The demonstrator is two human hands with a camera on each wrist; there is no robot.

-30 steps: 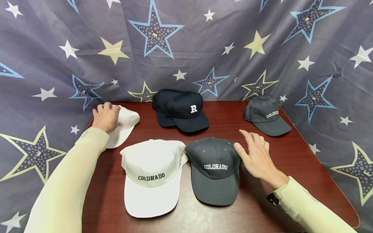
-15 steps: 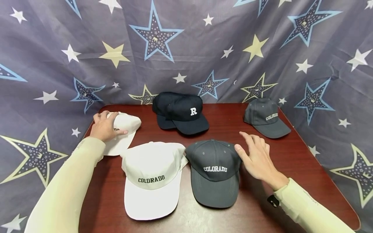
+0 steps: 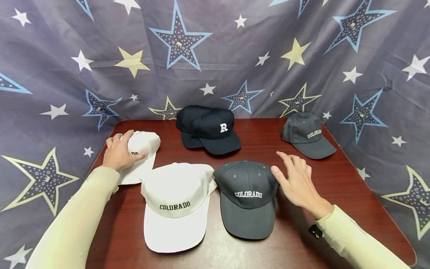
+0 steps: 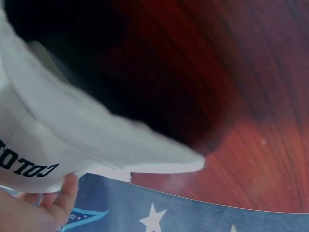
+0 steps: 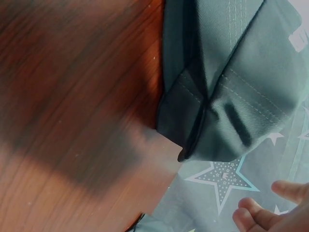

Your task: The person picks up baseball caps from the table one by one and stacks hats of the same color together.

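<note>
At the table's left side my left hand (image 3: pixel 118 154) grips the crown of a small white baseball cap (image 3: pixel 146 145), thumb across its front. The hand covers part of the lettering. In the left wrist view, fingers (image 4: pixel 67 195) touch that white cap beside its dark letters. Toward the front lies a larger white baseball cap (image 3: pixel 174 231) marked COLORADO. Right beside it sits a dark grey COLORADO baseball cap (image 3: pixel 248 216). My right hand (image 3: pixel 297 183), fingers relaxed, hovers at the grey cap's right edge and holds nothing; in the right wrist view the two are apart.
Two navy baseball caps (image 3: pixel 211 129) overlap at the back middle, the front one bearing an R. Another dark grey COLORADO cap (image 3: pixel 307 134) stands at the back right. A star-patterned cloth (image 3: pixel 215 48) hangs behind and beside the reddish wooden table (image 3: pixel 336 194).
My left hand has drawn the small white cap toward me and turned it, so its brim now points more to the front. The right hand has stayed in place.
</note>
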